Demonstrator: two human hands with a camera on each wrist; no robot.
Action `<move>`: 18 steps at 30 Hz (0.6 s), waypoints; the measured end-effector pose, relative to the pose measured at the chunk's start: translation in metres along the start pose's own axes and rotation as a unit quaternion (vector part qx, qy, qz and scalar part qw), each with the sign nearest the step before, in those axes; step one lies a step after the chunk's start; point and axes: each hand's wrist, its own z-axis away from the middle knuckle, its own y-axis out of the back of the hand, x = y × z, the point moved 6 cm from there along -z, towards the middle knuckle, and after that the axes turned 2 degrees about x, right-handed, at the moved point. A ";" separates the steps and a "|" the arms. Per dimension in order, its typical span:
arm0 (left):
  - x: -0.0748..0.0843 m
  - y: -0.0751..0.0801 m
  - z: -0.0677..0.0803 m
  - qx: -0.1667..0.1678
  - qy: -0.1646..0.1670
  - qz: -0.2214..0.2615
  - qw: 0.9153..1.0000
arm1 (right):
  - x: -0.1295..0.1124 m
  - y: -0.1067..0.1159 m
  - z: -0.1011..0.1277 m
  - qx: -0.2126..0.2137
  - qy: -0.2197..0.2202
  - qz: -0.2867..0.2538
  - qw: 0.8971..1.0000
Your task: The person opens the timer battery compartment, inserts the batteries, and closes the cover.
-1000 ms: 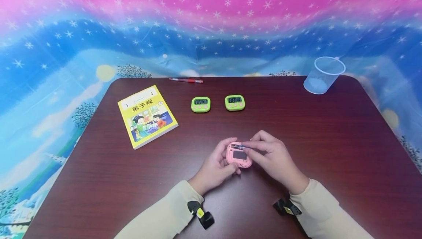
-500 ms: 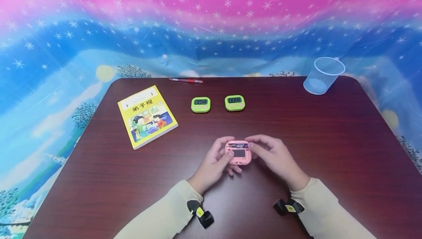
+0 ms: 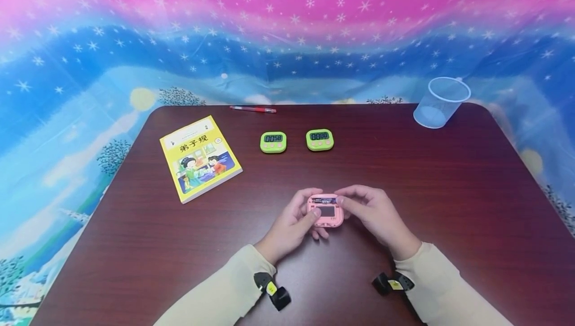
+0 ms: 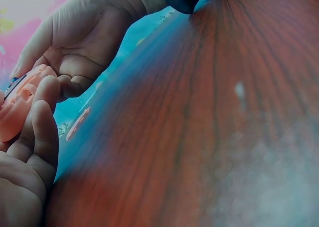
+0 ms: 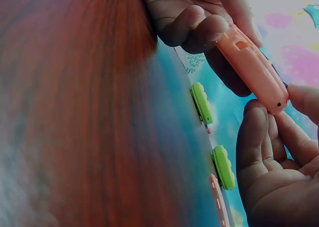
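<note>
A pink digital timer (image 3: 331, 219) is held above the table with its back up and its battery compartment uncovered. Inside the slot along its far edge lies a battery (image 3: 324, 200). My left hand (image 3: 289, 223) grips the timer's left side, thumb on the back and fingers beneath. At the right end of the slot, my right hand (image 3: 379, 216) pinches the timer's corner, its thumb at the battery's end. Both wrist views show the timer edge-on, so the battery is hard to make out there.
Two green timers, one left (image 3: 273, 143) and one right (image 3: 320, 140), stand beyond the hands. Around them are a yellow book (image 3: 202, 159), a red pen (image 3: 253, 110) and a mesh basket (image 3: 437, 109). A flat pink piece (image 5: 218, 199) lies on the table (image 3: 135, 246).
My right fingers have shifted from over the battery slot to the timer's right corner, showing the battery in the slot. My left thumb has moved up onto the timer's back.
</note>
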 end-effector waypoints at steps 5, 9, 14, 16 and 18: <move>0.000 -0.002 0.001 -0.010 -0.005 -0.020 1.000 | 0.002 -0.001 0.001 0.014 -0.001 0.002 1.000; -0.001 -0.001 0.001 -0.010 -0.007 -0.025 1.000 | 0.003 -0.001 0.001 0.023 0.014 0.028 0.999; -0.001 -0.001 0.000 -0.010 -0.009 -0.030 0.999 | 0.004 -0.001 0.000 0.023 0.019 0.038 0.999; -0.002 -0.001 0.000 -0.010 -0.010 -0.031 0.999 | 0.003 -0.001 0.000 0.022 0.019 0.039 0.999; -0.001 -0.001 0.000 -0.011 -0.011 -0.033 0.999 | 0.002 -0.001 0.000 0.021 0.020 0.039 0.999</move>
